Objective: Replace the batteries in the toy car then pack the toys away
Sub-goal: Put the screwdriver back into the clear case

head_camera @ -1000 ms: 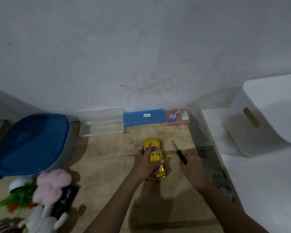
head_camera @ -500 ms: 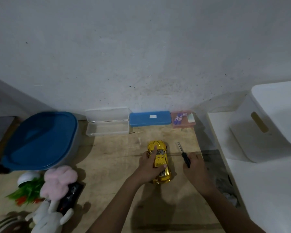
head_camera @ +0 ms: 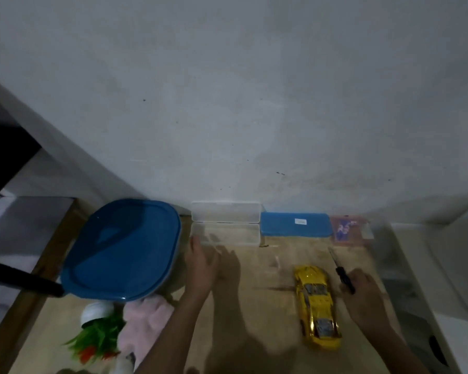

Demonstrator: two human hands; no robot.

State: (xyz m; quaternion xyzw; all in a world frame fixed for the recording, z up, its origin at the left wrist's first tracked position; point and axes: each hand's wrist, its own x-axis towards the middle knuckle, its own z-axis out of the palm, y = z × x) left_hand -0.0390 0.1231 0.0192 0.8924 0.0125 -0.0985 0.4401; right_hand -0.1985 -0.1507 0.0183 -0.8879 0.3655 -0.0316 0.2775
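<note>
A shiny yellow toy car point(head_camera: 317, 306) lies on the wooden table point(head_camera: 257, 314), nose pointing away from me. My right hand point(head_camera: 365, 295) rests just right of the car, shut on a black-handled screwdriver point(head_camera: 341, 271) whose tip points toward the wall. My left hand point(head_camera: 201, 268) is off the car, open with fingers spread, hovering beside the big container with a blue lid point(head_camera: 122, 249). A pink plush toy point(head_camera: 146, 322) lies below that container, partly hidden by my left forearm.
Against the wall stand an open clear plastic case point(head_camera: 226, 225), a blue case point(head_camera: 295, 224) and a pink battery pack point(head_camera: 349, 229). A small fake plant in a white pot point(head_camera: 97, 333) lies at the lower left. A white bin point(head_camera: 454, 265) stands at the right. A black handle point(head_camera: 19, 279) crosses the left edge.
My left hand has let go of the yellow car and swung left toward the blue-lidded container. The view has turned left. My right hand still holds the screwdriver.
</note>
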